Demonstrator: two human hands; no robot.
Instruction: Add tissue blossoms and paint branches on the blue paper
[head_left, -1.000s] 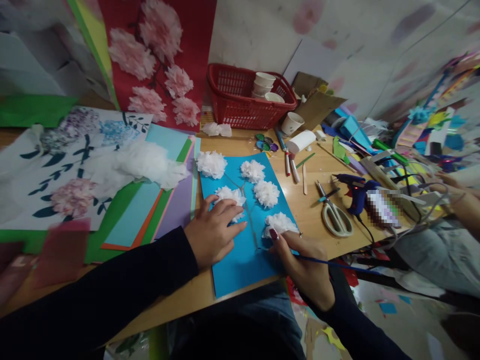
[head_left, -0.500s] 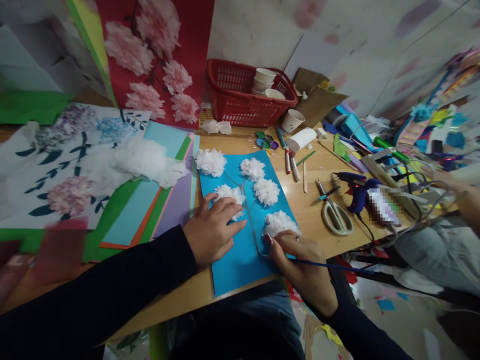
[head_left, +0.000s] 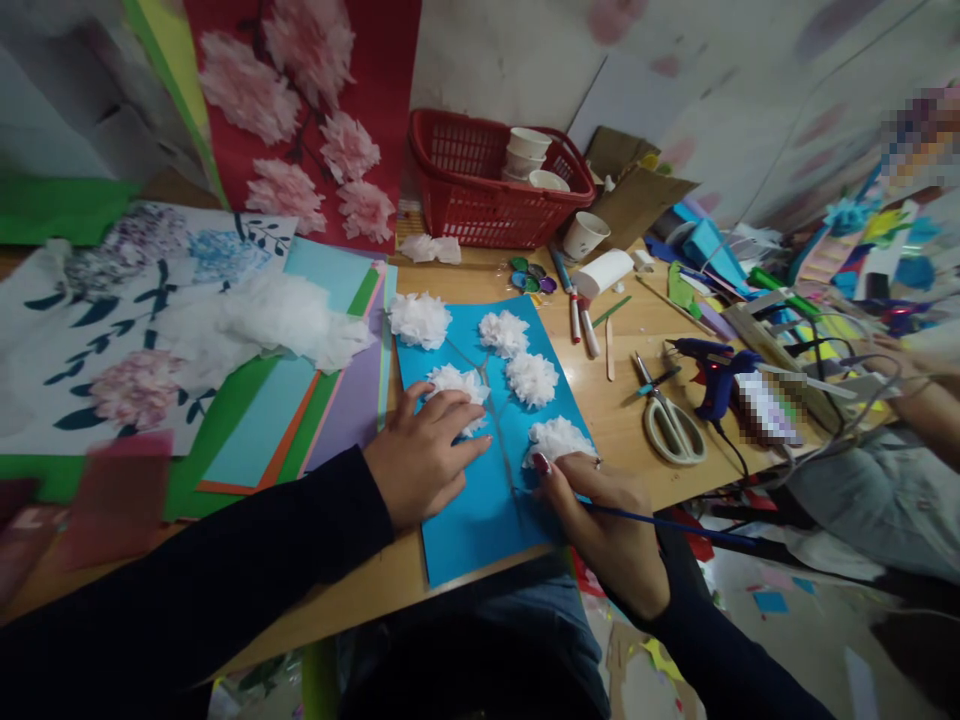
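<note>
A blue sheet (head_left: 472, 540) lies on the wooden table, bearing several white ruffled paper flowers (head_left: 532, 380) and a thin grey-brown painted branch (head_left: 501, 440). My left hand (head_left: 427, 455) rests on the sheet's left edge with fingers spread, its fingertips on a white flower (head_left: 454, 385). My right hand (head_left: 607, 520) is pinched round a long blue brush (head_left: 675, 523) at the sheet's lower right. The brush's tip points toward the lower end of the branch. Beside that hand, a white flower (head_left: 556, 440) is partly covered by the fingers.
Scissors (head_left: 673, 425) and a blue glue gun (head_left: 712, 370) lie right of the sheet. Behind are a red basket (head_left: 487, 215), a paper cup (head_left: 586, 236), paint pots (head_left: 532, 275) and markers (head_left: 589, 328). Coloured papers (head_left: 345, 420) lie left. Another person's arm (head_left: 922, 405) shows far right.
My right hand has shifted slightly with the brush, whose tip is now a little higher by the branch's lower part. My left hand stays on the sheet. The view has moved slightly.
</note>
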